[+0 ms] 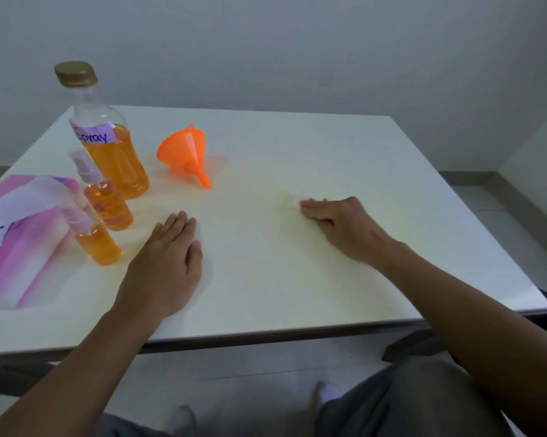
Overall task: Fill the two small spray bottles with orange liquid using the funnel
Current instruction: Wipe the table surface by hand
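On the left part of the white table (297,279) I see the big bottle (114,152) standing upright, its gold cap (75,73) on and a label (93,135) reading "Spray." across it; orange liquid fills it up to about the label. Just in front of it stand the two small spray bottles, one behind the other: the far spray bottle (109,205) close to the big bottle's base, the near spray bottle (97,244) a little closer to me. Both are upright with their pump tops on and both show orange liquid up to the shoulder. A pink pack (22,234) lies beside them at the table's left edge. The orange funnel (185,149) lies on its side to the right of the big bottle, apart from it, with its spout pointing toward me. The left hand (168,263) lies flat on the table, fingers straight and together, near the near spray bottle but not touching it. The right hand (341,225) rests on the table well to the right, its fingers pointing left over a small white wad (295,202) that peeks out at the fingertips; I cannot tell whether it grips the wad or only presses on it.
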Motion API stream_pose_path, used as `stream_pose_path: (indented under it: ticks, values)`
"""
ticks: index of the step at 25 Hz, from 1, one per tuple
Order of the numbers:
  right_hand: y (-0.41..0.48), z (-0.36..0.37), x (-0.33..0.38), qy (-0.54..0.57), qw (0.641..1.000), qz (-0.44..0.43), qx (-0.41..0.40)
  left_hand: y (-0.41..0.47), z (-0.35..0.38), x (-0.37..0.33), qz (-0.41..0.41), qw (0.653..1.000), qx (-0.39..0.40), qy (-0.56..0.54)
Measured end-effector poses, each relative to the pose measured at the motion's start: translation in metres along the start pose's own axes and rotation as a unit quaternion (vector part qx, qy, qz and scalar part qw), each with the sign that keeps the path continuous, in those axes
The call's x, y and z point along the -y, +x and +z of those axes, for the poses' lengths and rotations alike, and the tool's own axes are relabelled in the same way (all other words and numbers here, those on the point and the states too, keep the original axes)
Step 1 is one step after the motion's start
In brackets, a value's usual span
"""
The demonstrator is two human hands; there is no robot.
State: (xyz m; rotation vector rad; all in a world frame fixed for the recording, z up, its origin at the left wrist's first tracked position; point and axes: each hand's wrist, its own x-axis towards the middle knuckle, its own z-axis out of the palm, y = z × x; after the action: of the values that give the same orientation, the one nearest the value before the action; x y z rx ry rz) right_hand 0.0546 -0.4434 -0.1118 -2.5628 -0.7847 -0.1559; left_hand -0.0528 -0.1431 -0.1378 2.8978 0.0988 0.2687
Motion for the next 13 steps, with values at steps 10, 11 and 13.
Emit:
stream_pose_path:
  ticks: [10, 11, 13]
  values:
    - [0.093, 0.018, -0.022, -0.018, 0.966, 0.249, -0.071, 0.001, 0.002, 0.000, -0.006, 1.000, -0.004, -0.014]
    - [0.096, 0.031, -0.003, -0.013, 0.979, 0.197, -0.052, 0.001, 0.002, 0.001, -0.006, 1.000, -0.006, -0.015]
    - [0.083, 0.052, 0.029, -0.007, 0.996, 0.086, -0.024, 0.001, 0.002, 0.000, -0.005, 1.000, -0.003, -0.014]
